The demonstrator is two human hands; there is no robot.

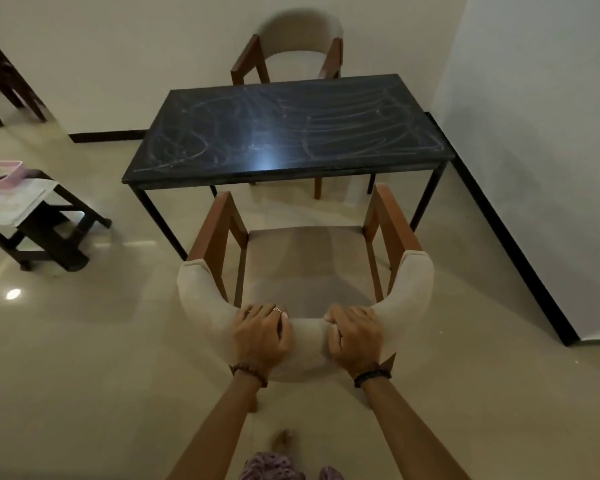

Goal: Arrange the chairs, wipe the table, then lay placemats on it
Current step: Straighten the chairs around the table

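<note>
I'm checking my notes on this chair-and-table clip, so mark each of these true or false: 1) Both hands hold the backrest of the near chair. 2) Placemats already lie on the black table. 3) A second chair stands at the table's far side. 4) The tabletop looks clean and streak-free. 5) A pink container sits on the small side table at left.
1) True: the left hand and right hand grip the near chair by its padded backrest.
2) False: the black table bears no placemats.
3) True: the far chair stands beyond it.
4) False: pale smears cover the top.
5) True: the pink container sits on the side table.
</note>
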